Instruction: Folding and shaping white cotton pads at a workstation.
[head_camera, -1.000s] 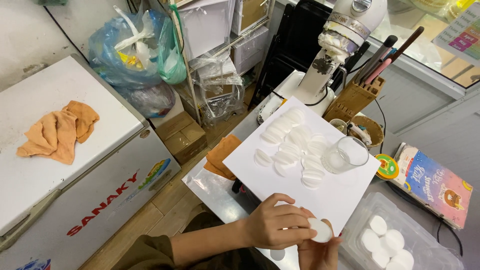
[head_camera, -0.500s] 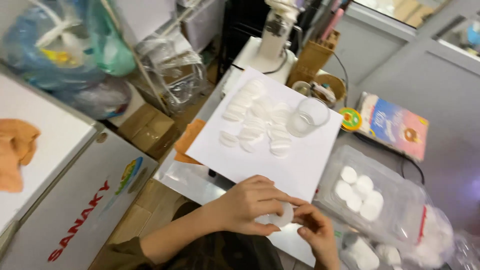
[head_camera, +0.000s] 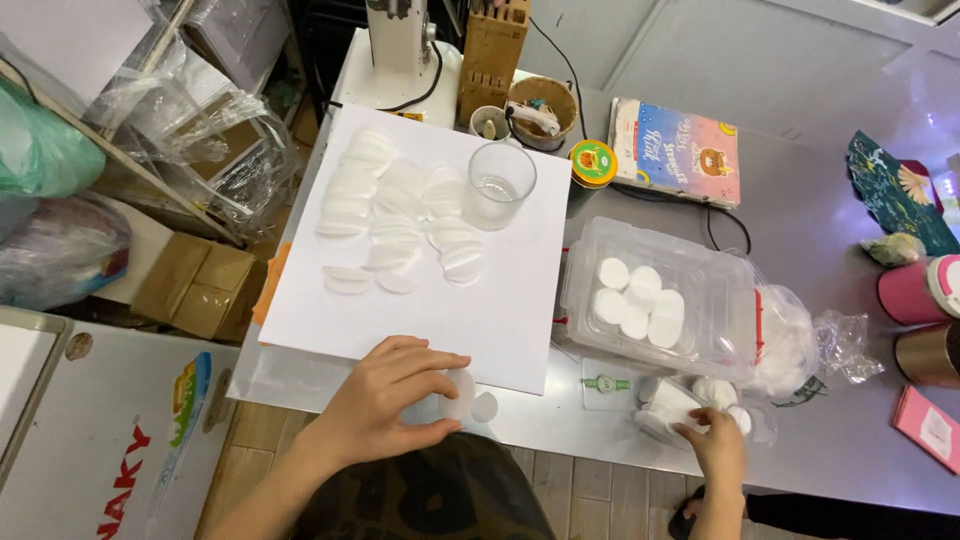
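A white disc (head_camera: 461, 392) is sitting pinched between the thumb and fingers of the left hand (head_camera: 392, 400), at the near edge of the white board (head_camera: 500, 320); a second disc (head_camera: 484, 407) is lying on the steel table (head_camera: 820, 440) just beside it. On the board farther back, rows of discs (head_camera: 395, 215) are lying overlapped, and a clear glass (head_camera: 499, 184) is standing upright just right of them. Behind the board, a wooden knife block (head_camera: 492, 52) is standing. To the right, a clear tray (head_camera: 660, 300) is holding more discs (head_camera: 635, 300), with a colourful book (head_camera: 675, 150) lying beyond it. Nearer, the right hand (head_camera: 715, 450) is reaching into a clear tub (head_camera: 700, 410), its fingers curled on a white piece there; whether they are gripping it I cannot tell.
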